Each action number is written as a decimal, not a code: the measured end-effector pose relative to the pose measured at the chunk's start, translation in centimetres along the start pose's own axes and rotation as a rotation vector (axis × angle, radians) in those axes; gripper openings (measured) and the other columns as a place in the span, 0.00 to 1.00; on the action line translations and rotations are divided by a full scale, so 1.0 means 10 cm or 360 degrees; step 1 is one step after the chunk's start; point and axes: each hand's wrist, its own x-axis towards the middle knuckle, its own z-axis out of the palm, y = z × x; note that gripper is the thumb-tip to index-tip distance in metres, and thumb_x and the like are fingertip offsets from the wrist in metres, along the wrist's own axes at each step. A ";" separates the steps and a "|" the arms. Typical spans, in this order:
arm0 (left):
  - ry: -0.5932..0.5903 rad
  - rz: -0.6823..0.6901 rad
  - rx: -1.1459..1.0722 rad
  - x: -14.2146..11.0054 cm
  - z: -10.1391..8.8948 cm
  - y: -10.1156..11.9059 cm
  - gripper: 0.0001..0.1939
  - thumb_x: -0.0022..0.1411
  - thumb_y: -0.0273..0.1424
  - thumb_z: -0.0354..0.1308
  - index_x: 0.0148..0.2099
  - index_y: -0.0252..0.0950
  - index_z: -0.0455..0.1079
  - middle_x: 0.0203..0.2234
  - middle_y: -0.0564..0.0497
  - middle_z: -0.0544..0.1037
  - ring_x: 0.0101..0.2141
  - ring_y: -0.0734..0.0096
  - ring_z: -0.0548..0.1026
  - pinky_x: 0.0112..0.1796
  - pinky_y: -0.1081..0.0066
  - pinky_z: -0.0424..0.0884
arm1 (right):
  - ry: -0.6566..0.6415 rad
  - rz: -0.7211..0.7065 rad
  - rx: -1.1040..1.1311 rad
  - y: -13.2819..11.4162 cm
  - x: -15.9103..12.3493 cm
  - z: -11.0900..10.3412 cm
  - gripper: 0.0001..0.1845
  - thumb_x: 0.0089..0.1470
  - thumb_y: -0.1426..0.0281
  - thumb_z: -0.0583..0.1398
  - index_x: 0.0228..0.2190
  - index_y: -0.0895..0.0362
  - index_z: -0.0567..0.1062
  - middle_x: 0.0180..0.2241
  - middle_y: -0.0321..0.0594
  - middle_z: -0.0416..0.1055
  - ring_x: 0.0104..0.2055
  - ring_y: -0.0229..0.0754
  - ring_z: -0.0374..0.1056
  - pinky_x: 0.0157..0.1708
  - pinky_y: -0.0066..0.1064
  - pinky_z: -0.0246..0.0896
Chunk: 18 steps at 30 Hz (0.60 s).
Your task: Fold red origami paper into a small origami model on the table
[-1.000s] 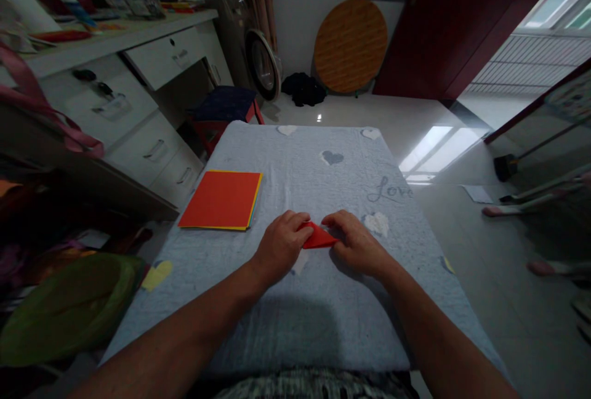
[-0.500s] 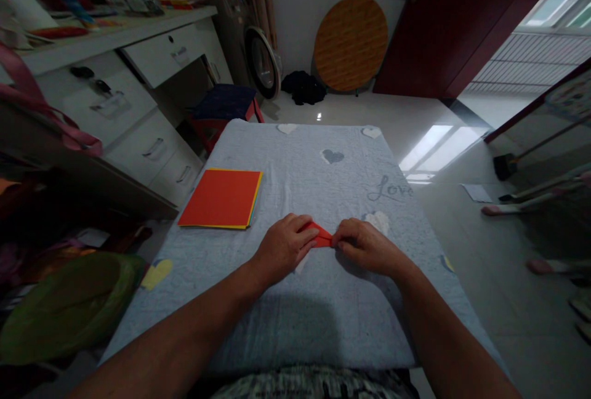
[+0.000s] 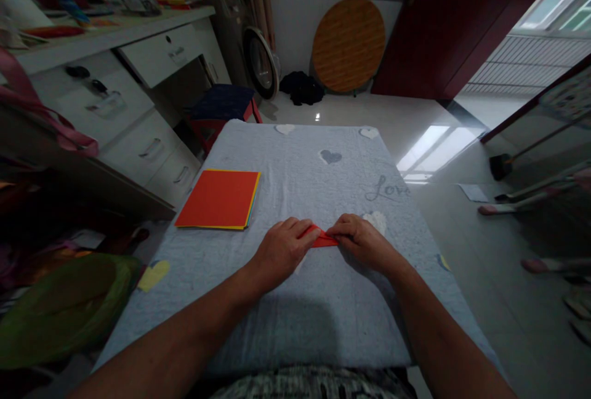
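Note:
A small folded piece of red paper (image 3: 325, 241) lies on the cloth-covered table between my two hands. My left hand (image 3: 287, 244) grips its left part, fingers bent over it and covering that end. At the right end, my right hand (image 3: 354, 234) pinches the paper, thumb and fingers closed on its edge and hiding the tip. To the left, apart from both hands, rests a stack of square coloured paper (image 3: 219, 199) with a red sheet on top and yellow and blue edges showing beneath.
The table wears a pale blue cloth (image 3: 295, 168) with heart patterns. Beyond its far left corner stands a dark-topped stool (image 3: 226, 102). White drawers (image 3: 152, 146) flank the left side, above a green bin (image 3: 69, 306). A broom (image 3: 501, 166) is on the right.
My right hand has shifted slightly up and left over the paper's right end. The right tip of the red paper is now folded or lifted differently. My left hand stays nearly in place.

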 end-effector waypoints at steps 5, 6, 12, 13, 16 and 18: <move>-0.0069 -0.0033 0.0060 0.00 0.01 0.01 0.16 0.69 0.27 0.53 0.58 0.38 0.65 0.51 0.45 0.73 0.47 0.60 0.70 0.44 0.61 0.70 | -0.0046 0.0024 -0.0042 0.02 0.01 0.00 0.20 0.55 0.82 0.54 0.38 0.53 0.83 0.33 0.41 0.73 0.39 0.41 0.68 0.42 0.33 0.62; -0.0081 -0.0037 0.0070 0.01 0.01 0.01 0.16 0.70 0.27 0.53 0.59 0.38 0.65 0.51 0.45 0.73 0.47 0.60 0.70 0.44 0.61 0.70 | -0.0053 0.0024 -0.0044 0.02 0.00 -0.01 0.20 0.55 0.82 0.54 0.37 0.54 0.83 0.33 0.41 0.73 0.39 0.41 0.68 0.42 0.33 0.62; -0.0133 -0.0065 0.0077 0.02 -0.01 0.02 0.18 0.70 0.27 0.51 0.61 0.40 0.63 0.53 0.46 0.72 0.49 0.59 0.69 0.45 0.61 0.69 | 0.0016 0.0052 0.0024 0.00 0.00 -0.03 0.14 0.57 0.80 0.55 0.36 0.57 0.80 0.34 0.41 0.73 0.39 0.41 0.68 0.43 0.34 0.62; -0.0134 -0.0073 0.0068 0.02 -0.01 0.02 0.18 0.70 0.27 0.51 0.61 0.40 0.62 0.53 0.46 0.72 0.49 0.59 0.69 0.46 0.60 0.69 | 0.0027 0.0071 0.0019 0.00 0.00 -0.03 0.12 0.56 0.79 0.56 0.35 0.57 0.79 0.33 0.41 0.73 0.38 0.41 0.68 0.42 0.34 0.61; -0.0139 -0.0085 0.0036 0.01 0.00 0.01 0.19 0.71 0.27 0.50 0.62 0.39 0.61 0.54 0.45 0.71 0.50 0.59 0.69 0.47 0.60 0.68 | 0.0011 0.0136 -0.0078 -0.04 0.00 -0.01 0.07 0.52 0.79 0.59 0.32 0.59 0.76 0.31 0.40 0.71 0.36 0.41 0.65 0.39 0.33 0.59; -0.0141 -0.0084 0.0022 0.01 0.01 0.01 0.18 0.71 0.28 0.50 0.61 0.39 0.61 0.55 0.45 0.71 0.51 0.59 0.69 0.48 0.60 0.68 | 0.0026 0.0171 -0.0150 -0.06 0.00 0.02 0.06 0.50 0.79 0.60 0.31 0.58 0.75 0.30 0.39 0.70 0.35 0.41 0.64 0.38 0.33 0.57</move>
